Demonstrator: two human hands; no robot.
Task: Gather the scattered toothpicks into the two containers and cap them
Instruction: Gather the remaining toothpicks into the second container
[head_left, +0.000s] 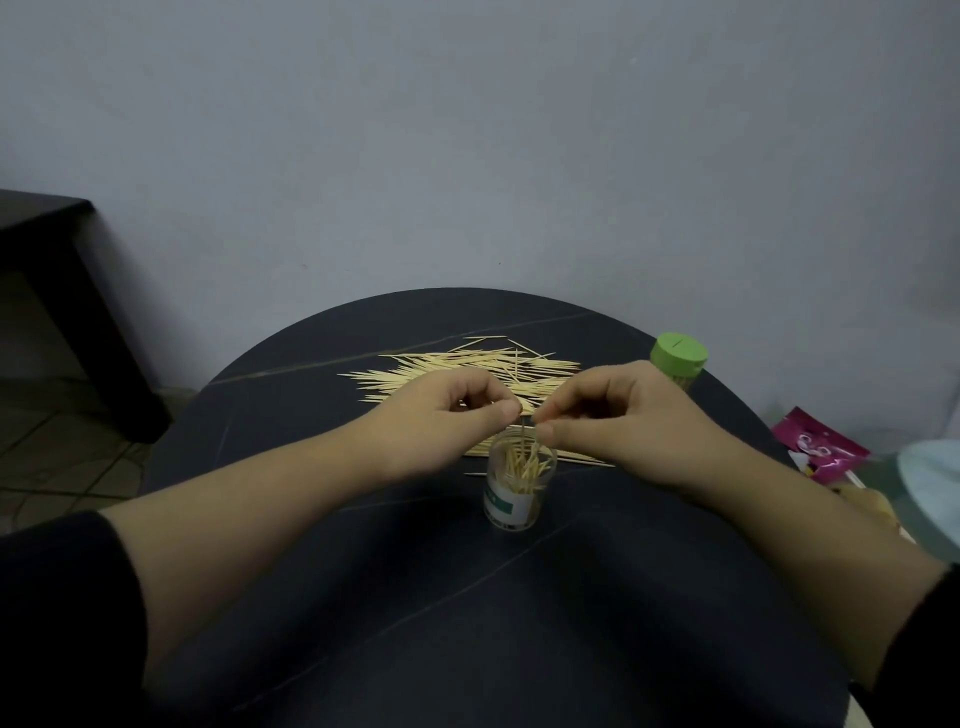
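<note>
Head view: filling the jar (519, 488); the other container (678, 361) stands capped at the desk's (467, 623) far right.
Left hand (447, 415) and right hand (623, 421) pinch a toothpick (521, 426) over its mouth; next, drop it in and go for the pile (467, 369) behind.

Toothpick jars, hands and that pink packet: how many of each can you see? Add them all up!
Open clear jar: 1
Green-capped jar: 1
Hands: 2, the left hand and the right hand
Pink packet: 1
Total: 5
Loose toothpicks: too many to count.
</note>
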